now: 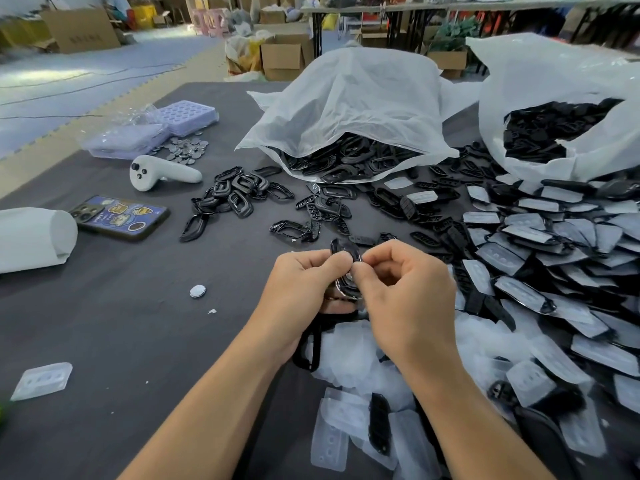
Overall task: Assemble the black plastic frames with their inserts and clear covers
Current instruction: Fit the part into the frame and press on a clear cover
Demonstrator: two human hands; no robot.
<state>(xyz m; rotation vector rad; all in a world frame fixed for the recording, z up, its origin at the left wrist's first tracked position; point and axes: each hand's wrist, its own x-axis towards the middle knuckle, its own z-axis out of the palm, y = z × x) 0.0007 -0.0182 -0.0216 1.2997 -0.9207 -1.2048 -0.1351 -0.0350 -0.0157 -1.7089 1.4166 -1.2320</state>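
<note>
- Nearest the person, loose clear covers (329, 441) lie overlapping on the dark grey table (121, 334); one black insert (379, 424) rests on top of them.
- A single clear cover (41, 381) lies apart at the near left.
- The left hand (304, 282) and the right hand (405, 289) meet above the table, just beyond the near covers. Both hold one black frame (341, 247): the fingers of each hand are curled, thumb and forefinger clamped on the frame's rim. The lower part of the frame is hidden behind the fingers.
- A small round disc (197, 291) lies to the left of the hands, not touching them.
- To the right, a large heap of covers (554, 258) mixed with black parts spreads across the table.
- Further left lie a phone (121, 216), a white roll (34, 237) and a white controller (162, 173).
- A loose pile of black frames (239, 192) sits mid-table.
- Beyond it, a white bag (346, 109) spills black frames; a second bag (561, 74) stands to its right.
- At far left, a purple tray (187, 116) sits beside a heap of discs (185, 148).
</note>
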